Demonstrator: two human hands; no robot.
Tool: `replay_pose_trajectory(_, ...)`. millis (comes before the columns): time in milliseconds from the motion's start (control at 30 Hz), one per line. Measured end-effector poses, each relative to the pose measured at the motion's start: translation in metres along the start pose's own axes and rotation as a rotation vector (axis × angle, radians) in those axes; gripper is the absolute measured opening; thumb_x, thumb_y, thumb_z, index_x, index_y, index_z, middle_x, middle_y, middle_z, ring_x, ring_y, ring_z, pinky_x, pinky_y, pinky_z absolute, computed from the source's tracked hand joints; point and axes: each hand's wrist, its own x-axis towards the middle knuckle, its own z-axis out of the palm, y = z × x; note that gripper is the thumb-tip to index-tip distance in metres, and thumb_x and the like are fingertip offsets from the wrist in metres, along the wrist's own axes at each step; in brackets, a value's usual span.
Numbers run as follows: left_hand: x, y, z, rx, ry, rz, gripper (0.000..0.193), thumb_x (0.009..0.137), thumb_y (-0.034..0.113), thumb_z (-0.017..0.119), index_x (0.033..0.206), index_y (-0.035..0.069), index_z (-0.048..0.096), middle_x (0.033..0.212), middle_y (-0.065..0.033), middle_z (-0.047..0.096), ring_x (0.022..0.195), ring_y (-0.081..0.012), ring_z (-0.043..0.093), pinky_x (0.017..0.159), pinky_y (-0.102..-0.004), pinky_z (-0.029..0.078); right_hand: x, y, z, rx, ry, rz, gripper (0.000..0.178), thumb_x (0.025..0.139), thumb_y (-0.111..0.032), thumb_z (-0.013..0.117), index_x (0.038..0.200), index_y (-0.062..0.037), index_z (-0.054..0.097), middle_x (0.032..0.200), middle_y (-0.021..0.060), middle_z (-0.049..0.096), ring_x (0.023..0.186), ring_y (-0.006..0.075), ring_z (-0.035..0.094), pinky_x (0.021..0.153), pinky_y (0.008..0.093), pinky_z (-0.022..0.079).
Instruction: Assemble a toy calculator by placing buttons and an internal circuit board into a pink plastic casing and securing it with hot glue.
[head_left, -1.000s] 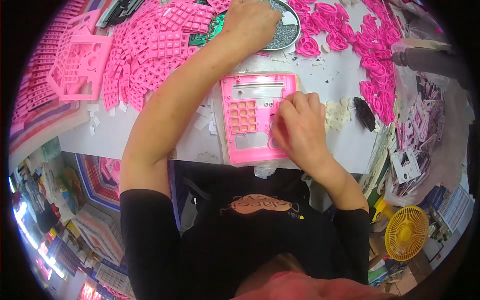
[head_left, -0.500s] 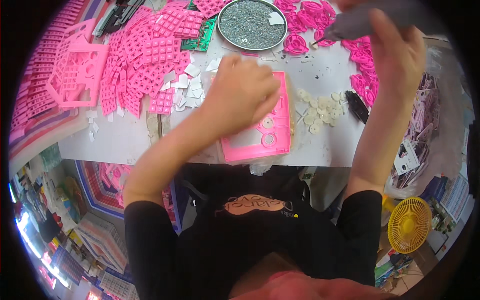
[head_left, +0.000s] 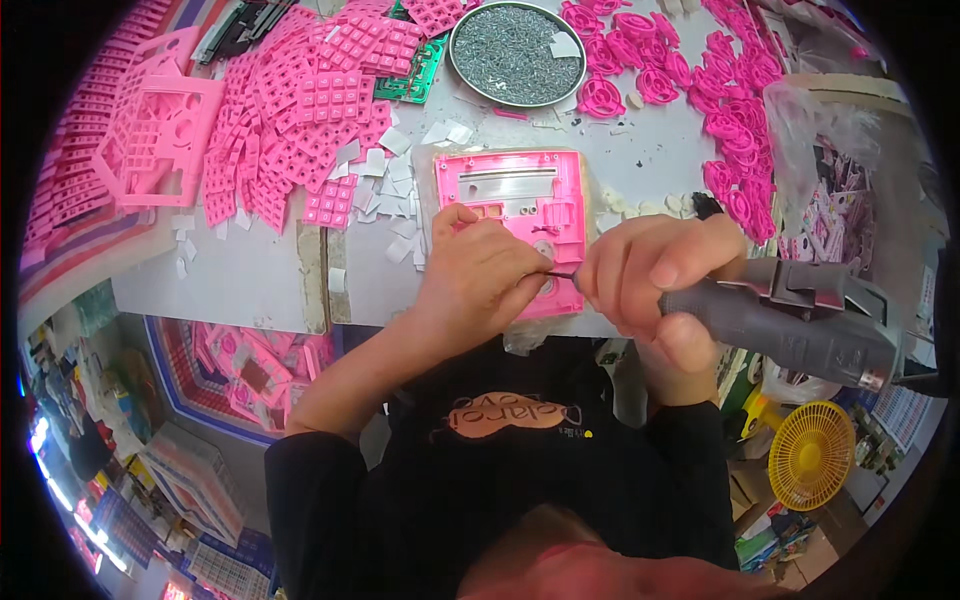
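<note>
My right hand (head_left: 655,270) is wrapped round a dark grey electric screwdriver (head_left: 800,325), held sideways with its thin bit pointing left. At the bit's tip, my left hand (head_left: 475,270) has thumb and forefinger pinched together; whatever is between them is too small to make out. Both hands are over the lower part of a pink plastic casing (head_left: 572,195), which lies on the table with its inner side up. A silvery window strip shows in its upper part, and my left hand hides much of its lower left.
A round metal dish (head_left: 515,55) of small screws stands beyond the casing. Pink keypads (head_left: 330,95) and white paper-like pieces (head_left: 375,165) lie left; bright pink ring-shaped parts (head_left: 655,85) lie right. Whitish discs (head_left: 625,205) sit behind my right hand. A yellow fan (head_left: 812,455) is lower right.
My right hand has brought the screwdriver from the far right down to the casing, turning it sideways. My left hand has moved lower and its fingertips now meet at the bit.
</note>
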Motion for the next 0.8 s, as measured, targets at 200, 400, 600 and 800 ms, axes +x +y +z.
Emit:
replay_pose_trajectory(200,-0.004,-0.004,0.003,0.108,0.010,0.059,0.024,0.074,0.019,0.084,0.092,0.015,0.069,0.088,0.0026,0.067,0.087,-0.0178,0.062,0.095,-0.0467,0.037,0.001,0.004,0.003,-0.220,0.004,-0.004,0.031,0.091,-0.023,0.071,0.111,-0.0108,0.051,0.057,-0.0022,0.048,0.048,0.0138,0.046,0.048,0.0307,0.041)
replay_pose_trajectory(400,0.000,-0.005,-0.003,0.201,-0.143,0.074,0.033,0.077,0.034,0.080,0.099,0.012,0.069,0.104,-0.0004,0.065,0.107,-0.0188,0.058,0.106,-0.0518,0.034,-0.020,0.019,-0.010,-0.297,0.151,0.000,0.029,0.091,-0.018,0.068,0.111,-0.0075,0.051,0.060,0.0006,0.050,0.051,0.0143,0.048,0.055,0.0337,0.046)
replay_pose_trajectory(600,0.001,-0.006,0.000,0.410,-0.218,0.273,0.021,0.080,0.030,0.075,0.090,0.011,0.072,0.095,0.0016,0.062,0.109,-0.0176,0.057,0.108,-0.0552,0.032,-0.032,0.036,-0.021,-0.422,0.097,0.028,0.024,0.090,-0.011,0.066,0.108,-0.0054,0.052,0.065,0.0053,0.053,0.053,0.0165,0.050,0.055,0.0346,0.046)
replay_pose_trajectory(800,-0.003,-0.010,0.001,0.423,-0.197,0.325,0.012,0.082,0.022,0.064,0.084,0.012,0.072,0.088,0.0010,0.059,0.105,-0.0191,0.058,0.109,-0.0561,0.033,-0.013,0.050,-0.020,-0.595,-0.146,-0.181,0.015,0.087,-0.003,0.063,0.097,-0.0031,0.052,0.068,0.0082,0.056,0.057,0.0221,0.058,0.054,0.0361,0.050)
